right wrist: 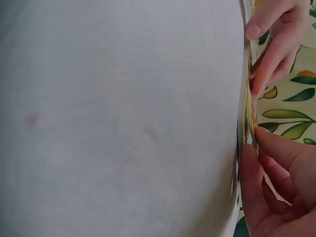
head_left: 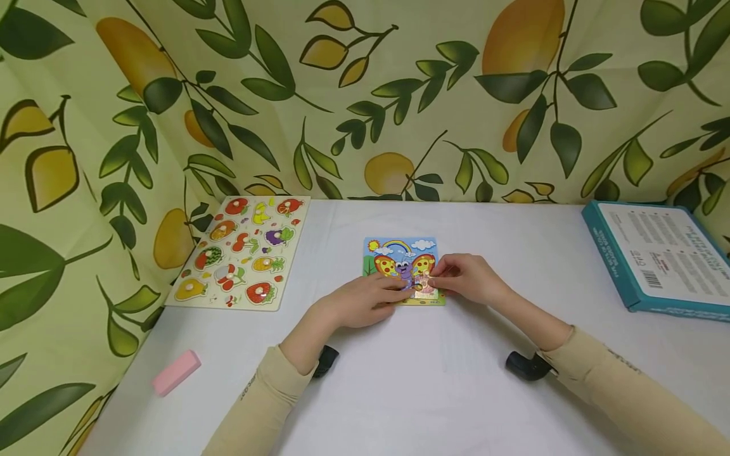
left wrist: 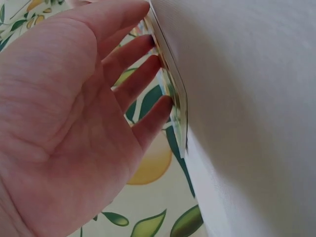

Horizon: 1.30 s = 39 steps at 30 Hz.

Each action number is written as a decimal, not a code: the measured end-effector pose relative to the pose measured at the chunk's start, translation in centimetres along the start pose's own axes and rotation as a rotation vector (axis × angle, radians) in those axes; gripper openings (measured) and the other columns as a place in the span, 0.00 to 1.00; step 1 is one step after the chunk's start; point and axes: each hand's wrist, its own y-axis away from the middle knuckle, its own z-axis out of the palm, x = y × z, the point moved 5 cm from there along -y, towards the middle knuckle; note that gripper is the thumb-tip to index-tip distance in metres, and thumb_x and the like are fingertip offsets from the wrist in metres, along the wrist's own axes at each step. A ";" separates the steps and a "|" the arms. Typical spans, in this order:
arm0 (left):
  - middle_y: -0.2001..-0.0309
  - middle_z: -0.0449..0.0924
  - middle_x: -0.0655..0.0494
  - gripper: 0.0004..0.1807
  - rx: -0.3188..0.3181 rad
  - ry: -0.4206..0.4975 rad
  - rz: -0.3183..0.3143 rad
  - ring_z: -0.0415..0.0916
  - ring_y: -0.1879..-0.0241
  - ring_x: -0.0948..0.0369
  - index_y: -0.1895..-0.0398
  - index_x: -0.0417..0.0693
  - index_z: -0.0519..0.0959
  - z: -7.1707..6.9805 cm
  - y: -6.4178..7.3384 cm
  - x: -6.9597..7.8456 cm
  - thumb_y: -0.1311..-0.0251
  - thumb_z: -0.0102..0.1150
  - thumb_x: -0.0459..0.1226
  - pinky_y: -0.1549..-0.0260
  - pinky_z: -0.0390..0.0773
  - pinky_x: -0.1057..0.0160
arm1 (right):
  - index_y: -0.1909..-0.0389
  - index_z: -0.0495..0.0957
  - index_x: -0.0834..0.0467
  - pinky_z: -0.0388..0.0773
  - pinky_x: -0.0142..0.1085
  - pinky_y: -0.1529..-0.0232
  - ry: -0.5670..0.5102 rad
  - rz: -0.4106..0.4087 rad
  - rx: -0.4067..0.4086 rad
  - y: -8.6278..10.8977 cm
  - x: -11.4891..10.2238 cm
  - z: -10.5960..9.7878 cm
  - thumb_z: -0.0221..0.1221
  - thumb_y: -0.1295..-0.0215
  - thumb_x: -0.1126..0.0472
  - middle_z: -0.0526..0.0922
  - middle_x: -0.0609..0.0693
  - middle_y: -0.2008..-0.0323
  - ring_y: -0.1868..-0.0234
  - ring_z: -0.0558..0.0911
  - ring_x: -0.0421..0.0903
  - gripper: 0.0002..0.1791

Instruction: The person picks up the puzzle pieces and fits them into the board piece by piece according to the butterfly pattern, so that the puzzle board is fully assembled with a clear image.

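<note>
A small butterfly puzzle, with a sun, rainbow and clouds printed along its top, lies on the white table in the head view. My left hand is at its lower left, fingers extended over the picture; in the left wrist view the fingertips touch its surface. At the lower right, my right hand pinches a shiny puzzle piece between thumb and forefinger. The right wrist view shows that piece tilted slightly up from the board. Part of the butterfly's lower body is hidden by the hands.
A fruit peg puzzle board lies at the back left. Nearer on the left is a pink block. A teal and white box sits at the right. Leaf-patterned cloth hangs behind the table.
</note>
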 end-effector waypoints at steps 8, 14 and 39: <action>0.32 0.67 0.56 0.23 -0.034 -0.073 -0.025 0.61 0.33 0.56 0.30 0.65 0.68 0.3 -0.3 0.1 0.27 0.49 0.43 0.35 0.63 0.56 | 0.70 0.82 0.56 0.73 0.33 0.71 0.026 0.014 -0.016 -0.2 0.0 0.0 0.70 0.43 0.56 0.80 0.44 0.76 0.75 0.75 0.41 0.09; 0.32 0.66 0.56 0.23 -0.038 -0.093 -0.027 0.60 0.33 0.56 0.30 0.66 0.69 0.4 -0.3 0.2 0.27 0.49 0.43 0.35 0.62 0.56 | 0.70 0.80 0.57 0.72 0.33 0.72 0.017 0.029 -0.028 -0.4 0.0 0.2 0.70 0.43 0.56 0.78 0.45 0.77 0.76 0.75 0.42 0.11; 0.33 0.67 0.55 0.23 -0.033 -0.071 -0.025 0.61 0.34 0.55 0.31 0.64 0.70 0.3 -0.2 0.2 0.28 0.50 0.42 0.36 0.63 0.55 | 0.66 0.77 0.61 0.80 0.33 0.75 -0.115 0.107 -0.071 -0.6 0.5 0.8 0.69 0.41 0.60 0.77 0.50 0.74 0.79 0.79 0.44 0.11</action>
